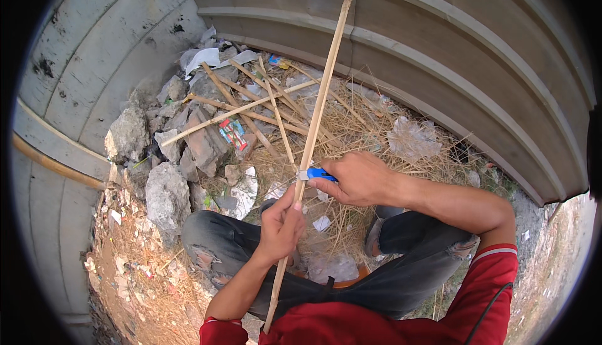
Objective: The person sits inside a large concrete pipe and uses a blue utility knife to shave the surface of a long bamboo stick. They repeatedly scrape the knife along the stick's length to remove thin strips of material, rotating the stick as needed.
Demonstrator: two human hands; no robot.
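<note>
A long, split bamboo strip (324, 85) slants up from my lap, its far end rising in front of the corrugated metal wall. My left hand (281, 224) is wrapped round its lower part. Just above that grip, my right hand (360, 178) is closed round a blue utility knife (320, 174). The knife's short metal blade lies against the strip, crossing it from the right. Beyond my hands, several more bamboo strips (235, 112) lie crossed over one another on the rubble.
Broken concrete chunks (168, 196) are heaped on the left. Straw and shavings (351, 132) cover the ground ahead, with a crumpled clear plastic sheet (414, 138) on them. A ribbed metal wall (439, 63) closes off the far side; pale panels (94, 63) stand at left.
</note>
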